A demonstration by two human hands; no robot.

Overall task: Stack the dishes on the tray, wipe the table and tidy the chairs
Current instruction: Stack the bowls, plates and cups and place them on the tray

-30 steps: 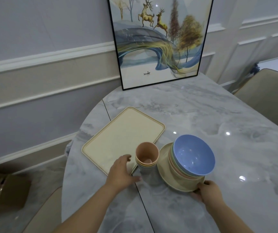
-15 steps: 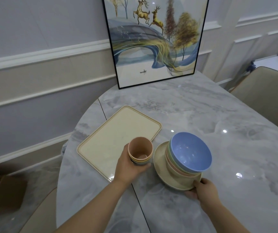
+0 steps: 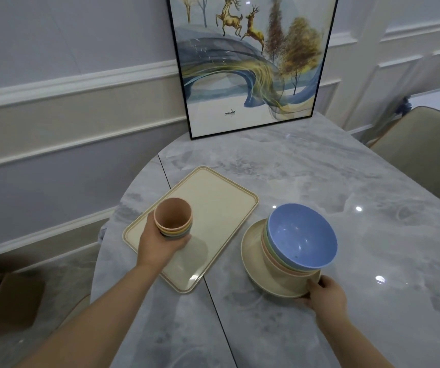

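The left hand [image 3: 157,244] is holding its grip clamped around a stack of cups [image 3: 174,218] above the tray [image 3: 221,197]. The right hand [image 3: 325,294] is pinching the plate [image 3: 253,251] rim under nested bowls [image 3: 302,236] on the marble surface [image 3: 319,168].

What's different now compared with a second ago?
The left hand closed around the stack of cups, lifted it off the table and carried it left, over the tray. The right hand kept its hold on the plate under the bowls, which stayed put.
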